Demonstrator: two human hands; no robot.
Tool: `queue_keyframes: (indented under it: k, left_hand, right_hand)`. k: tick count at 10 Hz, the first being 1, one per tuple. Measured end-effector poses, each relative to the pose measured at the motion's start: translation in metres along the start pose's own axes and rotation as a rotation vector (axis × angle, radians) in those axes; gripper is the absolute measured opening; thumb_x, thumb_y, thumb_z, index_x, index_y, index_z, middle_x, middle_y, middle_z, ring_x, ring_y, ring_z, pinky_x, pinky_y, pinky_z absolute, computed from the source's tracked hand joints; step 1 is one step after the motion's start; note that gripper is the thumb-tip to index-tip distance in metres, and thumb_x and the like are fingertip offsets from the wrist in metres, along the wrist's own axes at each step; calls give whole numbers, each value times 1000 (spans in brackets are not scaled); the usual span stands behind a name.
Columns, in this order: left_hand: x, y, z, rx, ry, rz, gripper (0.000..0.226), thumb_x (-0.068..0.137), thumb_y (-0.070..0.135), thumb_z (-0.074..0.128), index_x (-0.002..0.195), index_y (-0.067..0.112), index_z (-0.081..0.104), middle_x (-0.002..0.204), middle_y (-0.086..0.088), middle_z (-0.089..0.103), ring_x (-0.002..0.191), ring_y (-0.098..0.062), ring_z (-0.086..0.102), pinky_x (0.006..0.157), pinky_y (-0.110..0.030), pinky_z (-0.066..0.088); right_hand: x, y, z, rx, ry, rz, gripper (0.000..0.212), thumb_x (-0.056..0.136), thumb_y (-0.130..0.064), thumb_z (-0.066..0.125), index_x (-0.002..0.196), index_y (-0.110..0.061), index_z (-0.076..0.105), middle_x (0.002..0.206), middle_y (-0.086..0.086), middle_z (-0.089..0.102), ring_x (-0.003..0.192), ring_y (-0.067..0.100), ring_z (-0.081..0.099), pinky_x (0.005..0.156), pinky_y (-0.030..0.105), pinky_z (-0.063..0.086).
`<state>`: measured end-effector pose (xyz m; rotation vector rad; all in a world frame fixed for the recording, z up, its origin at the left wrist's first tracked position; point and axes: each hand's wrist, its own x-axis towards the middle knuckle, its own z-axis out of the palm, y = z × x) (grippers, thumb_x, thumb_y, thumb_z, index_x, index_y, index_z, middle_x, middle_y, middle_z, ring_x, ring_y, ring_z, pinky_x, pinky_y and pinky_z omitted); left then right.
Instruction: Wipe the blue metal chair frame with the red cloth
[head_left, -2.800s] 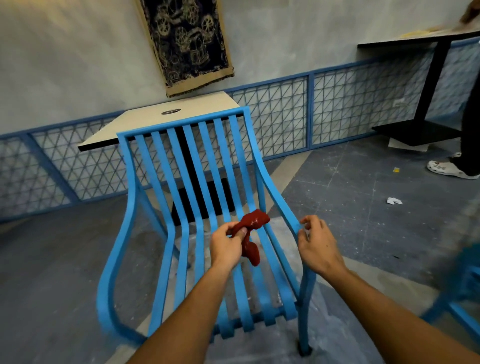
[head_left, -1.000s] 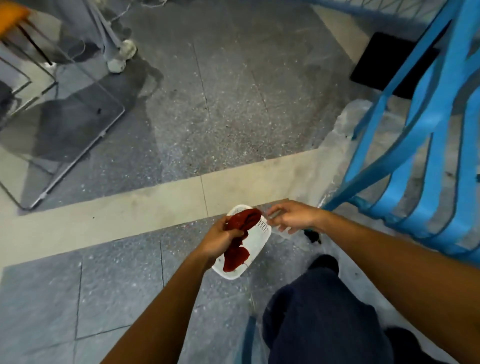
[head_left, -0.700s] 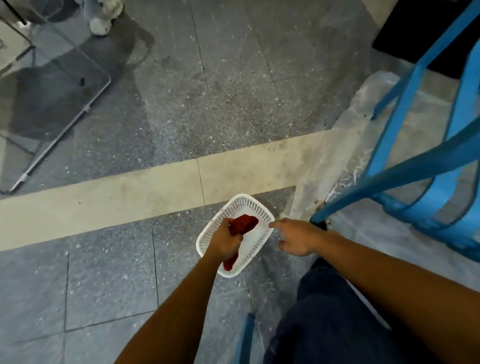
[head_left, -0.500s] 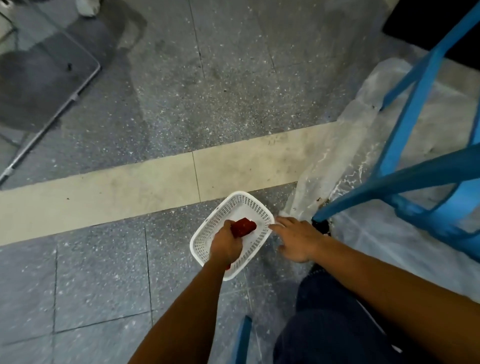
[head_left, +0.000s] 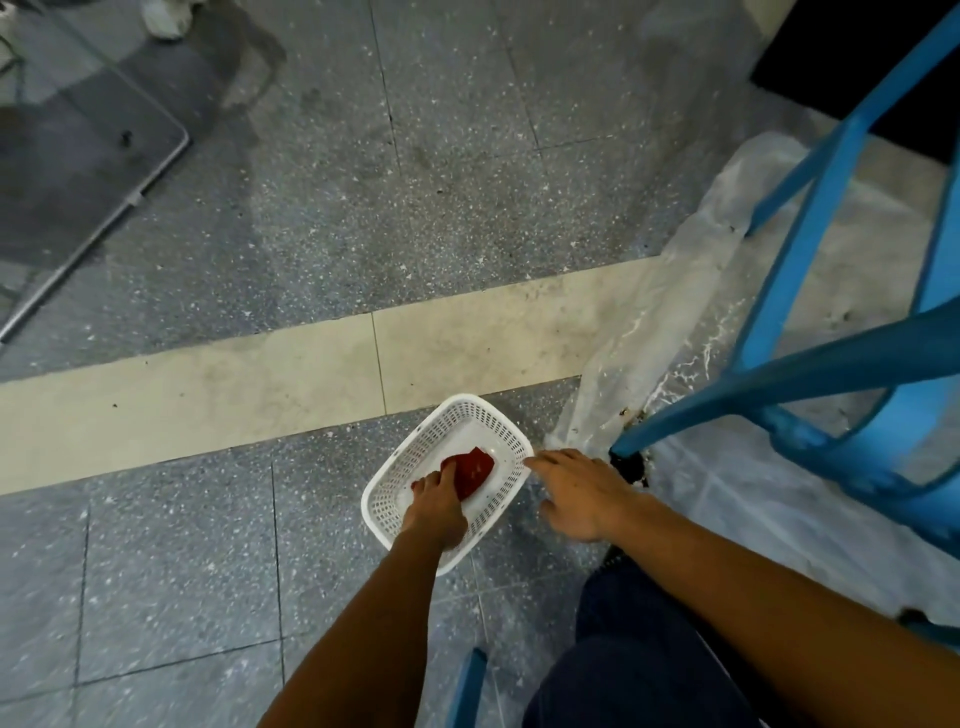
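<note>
A grey speckled tile floor (head_left: 322, 218) is filling the view, seen from above. A cream strip (head_left: 208, 395) is running across it from left to right. A white perforated plastic basket (head_left: 457, 410) is sitting on the grey tiles just below that strip. To the right, a clear plastic sheet (head_left: 779, 519) is lying spread over the floor, its crumpled edge reaching close to the basket. The blue metal chair frame (head_left: 779, 374) is standing on this sheet. A black flat base (head_left: 810, 57) is resting at top right. A thin metal frame (head_left: 134, 200) is lying at top left, with a pale shoe (head_left: 166, 18) standing beyond it.
</note>
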<state>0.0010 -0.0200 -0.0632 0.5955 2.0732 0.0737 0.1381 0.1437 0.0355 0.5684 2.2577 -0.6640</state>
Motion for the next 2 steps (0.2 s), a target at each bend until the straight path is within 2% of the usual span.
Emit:
queue_keyframes:
  k: [1,2]
  left_hand:
    - [-13,10,-8,-92,99,9,80,88,25,65,156,21,22,154,-12,39,143,-35,35,115,-55,33]
    - [-35,28,-24,-403,270,54,57,95,30,59,148,19,40,135,-10,62,119,-29,60,104,-42,46]
  right_hand:
    - [-11,-2,-9,125,41,44,67,96,-31,54,158,-23,27,159,6,38,144,28,35,113,46,38]
    - [-27,-6,-26,319,180,101,54,97,-30,56,149,-24,42,146,7,54,131,28,51,106,40,45]
